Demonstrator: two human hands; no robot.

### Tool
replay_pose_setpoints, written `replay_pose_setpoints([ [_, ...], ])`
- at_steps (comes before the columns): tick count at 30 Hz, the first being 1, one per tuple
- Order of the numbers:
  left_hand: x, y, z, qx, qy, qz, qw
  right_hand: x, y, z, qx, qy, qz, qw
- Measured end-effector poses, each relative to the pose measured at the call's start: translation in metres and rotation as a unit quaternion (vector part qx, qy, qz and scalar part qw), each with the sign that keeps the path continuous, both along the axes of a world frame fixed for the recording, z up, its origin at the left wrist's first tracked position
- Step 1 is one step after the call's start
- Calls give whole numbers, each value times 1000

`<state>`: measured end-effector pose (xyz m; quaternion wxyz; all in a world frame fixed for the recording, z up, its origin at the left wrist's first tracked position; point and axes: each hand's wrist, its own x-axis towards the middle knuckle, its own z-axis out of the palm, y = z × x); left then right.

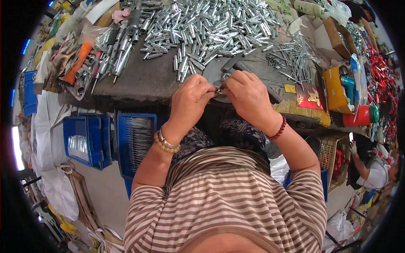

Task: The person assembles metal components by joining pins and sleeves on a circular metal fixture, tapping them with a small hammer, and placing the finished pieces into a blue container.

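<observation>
At the bench's front edge, my left hand [192, 99] and my right hand [249, 99] meet with fingers pinched together. Between the fingertips is a small metal part [219, 91], mostly covered and too small to name. A round grey metal plate [212, 69] lies just beyond and partly under the hands. Behind my right hand rests a hammer [231, 64], its dark handle [275, 96] showing again to the right of that hand. Past the plate spreads a big heap of short shiny metal tubes [219, 27], with a few standing close to my left hand.
Thin metal pins [291, 57] lie right of the tubes, near a red card [309, 96] and a yellow box [337, 86]. Screwdriver-like tools [122, 59] crowd the left. Blue trays [120, 143] of metal rods stand below the bench. Another person [373, 170] is at far right.
</observation>
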<state>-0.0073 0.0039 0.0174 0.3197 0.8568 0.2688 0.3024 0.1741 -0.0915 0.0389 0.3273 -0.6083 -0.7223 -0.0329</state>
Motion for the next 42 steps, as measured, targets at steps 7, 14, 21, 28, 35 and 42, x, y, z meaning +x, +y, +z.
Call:
replay_pose_setpoints([
  [7, -1, 0, -1, 5, -10, 2, 1000, -6, 0, 7, -14, -116, -7, 993],
  [14, 0, 3, -6, 11, -22, -13, 1000, -11, 0, 10, -20, -168, 1, 986],
  [21, 1, -1, -3, -13, -20, -4, 1000, -9, -2, -10, 13, -105, -23, 994],
  [28, 1, 0, -2, -21, -9, 0, 1000, -7, -2, -14, 39, -84, -22, 995],
  [35, 1, -1, -2, -20, -17, -2, 1000, 3, -13, 3, 8, -30, -43, 999],
  [42, 1, -2, 2, -27, -21, 2, 999, 47, -27, -5, -63, -41, -170, 983],
])
